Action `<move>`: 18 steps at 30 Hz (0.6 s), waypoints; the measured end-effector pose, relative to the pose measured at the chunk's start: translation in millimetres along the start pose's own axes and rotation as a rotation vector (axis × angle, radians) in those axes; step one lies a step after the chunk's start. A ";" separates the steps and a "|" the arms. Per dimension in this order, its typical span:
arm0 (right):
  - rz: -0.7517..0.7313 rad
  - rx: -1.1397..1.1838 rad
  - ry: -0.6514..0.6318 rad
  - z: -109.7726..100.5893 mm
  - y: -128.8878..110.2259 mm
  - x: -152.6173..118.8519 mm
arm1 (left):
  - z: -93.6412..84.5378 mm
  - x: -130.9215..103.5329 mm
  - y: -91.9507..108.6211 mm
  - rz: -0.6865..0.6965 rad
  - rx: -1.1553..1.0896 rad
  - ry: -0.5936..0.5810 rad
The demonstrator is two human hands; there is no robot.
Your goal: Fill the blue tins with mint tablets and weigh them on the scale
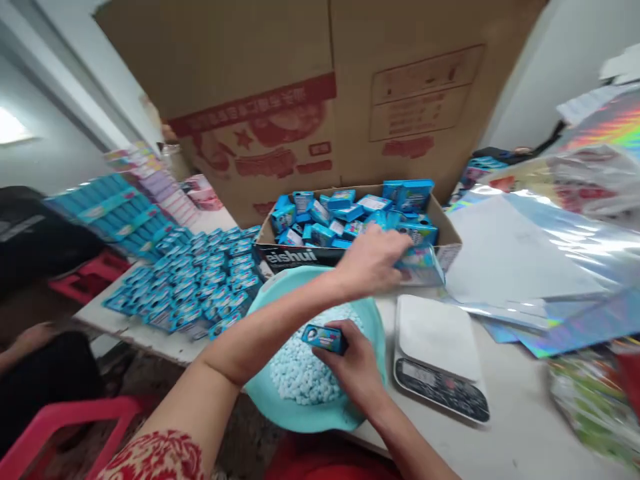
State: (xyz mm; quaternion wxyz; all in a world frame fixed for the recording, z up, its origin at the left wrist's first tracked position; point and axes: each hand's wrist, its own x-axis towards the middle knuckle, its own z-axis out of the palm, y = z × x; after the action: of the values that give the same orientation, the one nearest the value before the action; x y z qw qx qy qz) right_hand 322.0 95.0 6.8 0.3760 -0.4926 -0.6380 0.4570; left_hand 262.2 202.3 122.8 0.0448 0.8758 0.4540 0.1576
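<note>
The big carton (320, 87) at the back is matt brown corrugated cardboard with faded red print; the low box (447, 233) in front of it is the same dull board. The small blue packs (350, 213) inside look like printed card with a slight sheen. The bowl (370, 320) is smooth turquoise plastic — the pale blue pellets (295, 373) in it look chalky and matt. The scale (440, 353) has a smooth white plastic top and a glossy dark front. The foil sheets (565, 313) on the right are shiny and holographic — rainbow glare runs across them. The counter (525, 433) is plain matt white.
</note>
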 end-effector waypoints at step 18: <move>0.014 -0.051 -0.031 0.5 0.4 -2.2 | -4.8 -359.6 -119.1 -1.083 0.042 -0.119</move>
State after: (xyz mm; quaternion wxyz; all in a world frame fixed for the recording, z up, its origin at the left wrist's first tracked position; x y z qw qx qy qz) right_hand 322.2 92.9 6.2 0.3503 -0.4992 -0.6517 0.4510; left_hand -25.9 -19.6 16.3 0.1275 0.5249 0.8398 0.0533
